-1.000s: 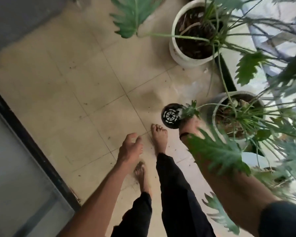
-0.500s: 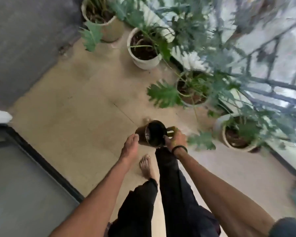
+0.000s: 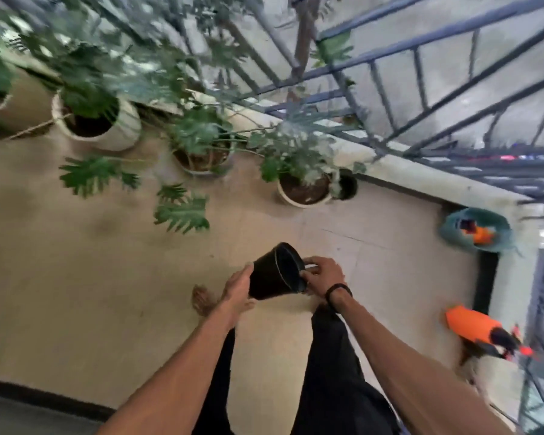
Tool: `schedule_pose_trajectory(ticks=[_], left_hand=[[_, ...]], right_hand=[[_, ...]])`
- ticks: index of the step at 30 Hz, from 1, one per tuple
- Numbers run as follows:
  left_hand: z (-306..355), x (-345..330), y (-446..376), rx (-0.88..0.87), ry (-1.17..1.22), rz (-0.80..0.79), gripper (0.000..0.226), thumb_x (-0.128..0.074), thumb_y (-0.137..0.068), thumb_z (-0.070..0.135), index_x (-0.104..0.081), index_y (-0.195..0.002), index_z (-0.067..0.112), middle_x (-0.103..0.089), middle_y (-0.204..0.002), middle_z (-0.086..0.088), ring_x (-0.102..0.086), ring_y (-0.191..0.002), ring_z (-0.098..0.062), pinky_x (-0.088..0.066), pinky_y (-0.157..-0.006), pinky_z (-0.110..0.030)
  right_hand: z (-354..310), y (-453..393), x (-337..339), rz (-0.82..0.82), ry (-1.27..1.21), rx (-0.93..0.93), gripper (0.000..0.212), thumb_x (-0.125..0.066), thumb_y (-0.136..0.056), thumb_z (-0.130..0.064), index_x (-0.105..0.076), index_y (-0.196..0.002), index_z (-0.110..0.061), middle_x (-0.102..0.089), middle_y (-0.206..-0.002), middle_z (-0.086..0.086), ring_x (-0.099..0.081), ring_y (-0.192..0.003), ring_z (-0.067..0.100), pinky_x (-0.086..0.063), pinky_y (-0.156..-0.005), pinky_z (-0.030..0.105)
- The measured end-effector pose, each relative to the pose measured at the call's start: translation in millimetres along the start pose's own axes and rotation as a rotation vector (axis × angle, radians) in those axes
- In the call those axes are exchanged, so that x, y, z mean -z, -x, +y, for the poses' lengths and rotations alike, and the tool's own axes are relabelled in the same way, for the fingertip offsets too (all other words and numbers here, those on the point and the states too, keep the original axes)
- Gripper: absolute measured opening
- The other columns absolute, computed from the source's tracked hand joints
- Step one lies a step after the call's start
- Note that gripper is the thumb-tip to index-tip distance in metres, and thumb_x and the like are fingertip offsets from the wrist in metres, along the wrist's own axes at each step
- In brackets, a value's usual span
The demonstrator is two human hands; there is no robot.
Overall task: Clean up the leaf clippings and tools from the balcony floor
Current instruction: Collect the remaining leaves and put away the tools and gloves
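Observation:
A small black plastic pot (image 3: pixel 275 271) is held tipped on its side in front of me, above the tiled balcony floor (image 3: pixel 91 277). My left hand (image 3: pixel 237 285) rests against its base and side. My right hand (image 3: pixel 322 274) grips its rim, fingers curled over the edge. The pot's inside is dark and its contents cannot be made out. At the right, an orange tool (image 3: pixel 478 331) with a black end lies near the railing.
A row of potted plants (image 3: pixel 198 146) (image 3: pixel 302 186) and a white pot (image 3: pixel 107 127) line the far edge under the blue railing (image 3: pixel 421 89). A teal bowl (image 3: pixel 474 230) with something orange in it sits in the right corner. My bare feet and black trousers are below the hands.
The view has swung right along the balcony. My left hand has come up from hanging free to touch the pot, which my right hand carried away from the plants.

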State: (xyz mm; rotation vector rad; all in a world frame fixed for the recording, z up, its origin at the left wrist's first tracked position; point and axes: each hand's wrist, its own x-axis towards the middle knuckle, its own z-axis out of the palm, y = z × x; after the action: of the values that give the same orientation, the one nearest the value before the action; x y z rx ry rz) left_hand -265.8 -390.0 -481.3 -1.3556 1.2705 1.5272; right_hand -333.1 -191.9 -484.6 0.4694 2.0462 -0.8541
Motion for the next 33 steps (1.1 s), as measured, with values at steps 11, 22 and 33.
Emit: schedule_pose_trajectory(ticks=[11, 22, 33], left_hand=[[56, -299, -60, -0.045, -0.247, -0.093, 0.047, -0.047, -0.105, 0.047, -0.039, -0.150, 0.038, -0.052, -0.136, 0.002, -0.056, -0.116, -0.025, -0.048, -0.082, -0.035], [104, -411, -241, -0.022, -0.429, -0.231, 0.052, -0.041, -0.105, 0.055, -0.052, -0.142, 0.020, -0.060, -0.139, -0.001, -0.057, -0.122, -0.024, -0.046, -0.102, -0.043], [114, -392, -329, -0.035, -0.450, -0.198, 0.052, -0.042, -0.105, 0.051, -0.044, -0.151, 0.026, -0.062, -0.139, 0.000, -0.060, -0.121, -0.023, -0.046, -0.101, -0.041]], right_hand=[[176, -107, 225, 0.129, -0.460, -0.196, 0.012, -0.075, -0.085, 0.003, -0.068, -0.088, -0.007, -0.072, -0.090, 0.030, -0.073, -0.064, 0.035, -0.063, -0.066, 0.048], [238, -340, 228, 0.422, -0.576, -0.351, 0.021, -0.080, -0.076, -0.001, -0.071, -0.095, -0.006, -0.074, -0.081, 0.009, -0.063, -0.044, 0.004, -0.052, -0.044, 0.015], [235, -504, 190, 0.522, -0.641, -0.499, 0.032, -0.086, -0.064, 0.002, -0.065, -0.079, -0.017, -0.071, -0.084, 0.007, -0.071, -0.075, 0.026, -0.064, -0.067, 0.043]])
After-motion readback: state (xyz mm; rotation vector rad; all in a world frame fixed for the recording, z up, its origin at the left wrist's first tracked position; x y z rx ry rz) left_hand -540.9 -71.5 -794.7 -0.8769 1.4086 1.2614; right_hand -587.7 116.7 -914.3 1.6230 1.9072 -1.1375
